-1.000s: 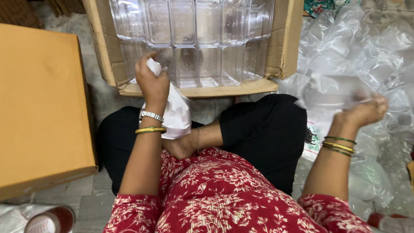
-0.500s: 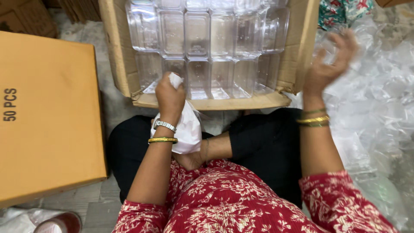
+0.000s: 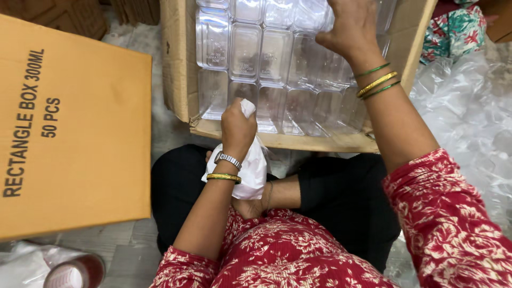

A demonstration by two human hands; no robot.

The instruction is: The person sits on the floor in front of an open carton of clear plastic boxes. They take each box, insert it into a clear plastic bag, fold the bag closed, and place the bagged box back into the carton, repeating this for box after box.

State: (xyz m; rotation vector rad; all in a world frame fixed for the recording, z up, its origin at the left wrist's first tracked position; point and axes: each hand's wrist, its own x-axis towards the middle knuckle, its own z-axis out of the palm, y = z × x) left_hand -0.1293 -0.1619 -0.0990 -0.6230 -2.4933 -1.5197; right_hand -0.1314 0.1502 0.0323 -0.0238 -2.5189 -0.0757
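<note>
My left hand (image 3: 237,128) is closed tight round a white cloth (image 3: 246,165), w/ one bunched end poking up past my knuckles toward the open carton (image 3: 178,69) and the rest hanging down over my wrist to my lap, so its long axis runs roughly top-to-bottom of view. My right hand (image 3: 349,26) is up inside the carton, fingers spread and pressed flat on the clear plastic rectangular containers (image 3: 245,50); it's resting on them, can't tell if it's actually gripping one. Containers sit packed side by side in rows, long sides running away from me; I make out approx 3 rows, but exact count is unclear since they're see-through and overlap. Carton lies just ahead of my crossed legs, near edge touching my knees. 1 closed brown box (image 3: 74,133) sits at my left, near the carton. Crumpled clear plastic wrap (image 3: 469,117) is piled at my right. 1 dark red-rimmed cup (image 3: 74,272) sits bottom left on the floor.
</note>
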